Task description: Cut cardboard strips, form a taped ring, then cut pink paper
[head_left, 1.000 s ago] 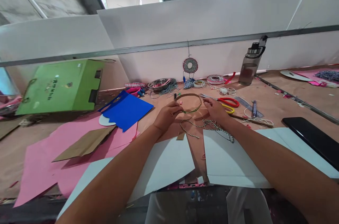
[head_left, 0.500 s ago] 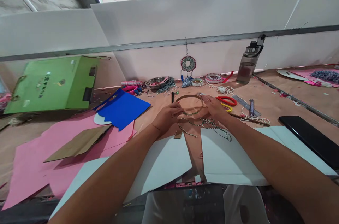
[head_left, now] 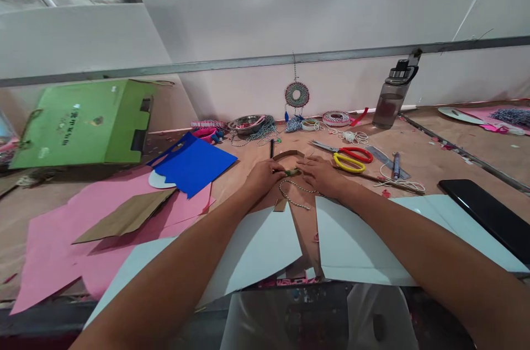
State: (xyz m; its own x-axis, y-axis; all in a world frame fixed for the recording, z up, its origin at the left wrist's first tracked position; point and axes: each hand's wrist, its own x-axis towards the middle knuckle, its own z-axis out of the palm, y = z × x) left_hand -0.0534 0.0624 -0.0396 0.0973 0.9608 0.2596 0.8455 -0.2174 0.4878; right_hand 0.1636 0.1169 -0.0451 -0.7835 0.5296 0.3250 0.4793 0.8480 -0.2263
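Observation:
Between my hands is a thin brown cardboard ring (head_left: 289, 152), its near side greenish. My left hand (head_left: 264, 179) pinches the ring's left side. On its right side my right hand (head_left: 319, 174) has its fingers closed over the edge, palm down. A striped twisted cord (head_left: 295, 205) curls on the table just in front of the ring, one end running under my right hand. Scissors with red and yellow handles (head_left: 350, 158) lie beyond my right hand. A small brown cardboard piece (head_left: 280, 205) sits below my left hand. Beyond the ring's left side is a short black stick (head_left: 272, 148).
White sheets (head_left: 256, 250) cover the near edge. Pink paper (head_left: 53, 250), blue sheet (head_left: 202, 165) and green box (head_left: 83, 123) are left. A phone (head_left: 484, 217), ruler (head_left: 389, 162) and bottle (head_left: 391, 99) are right. A dream catcher (head_left: 297, 95) hangs behind a metal bowl (head_left: 247, 125).
My right hand has come down and left to the ring's near side, uncovering the scissors. The ring now appears lower and flatter. The cord's bunched right part is now hidden by my right hand.

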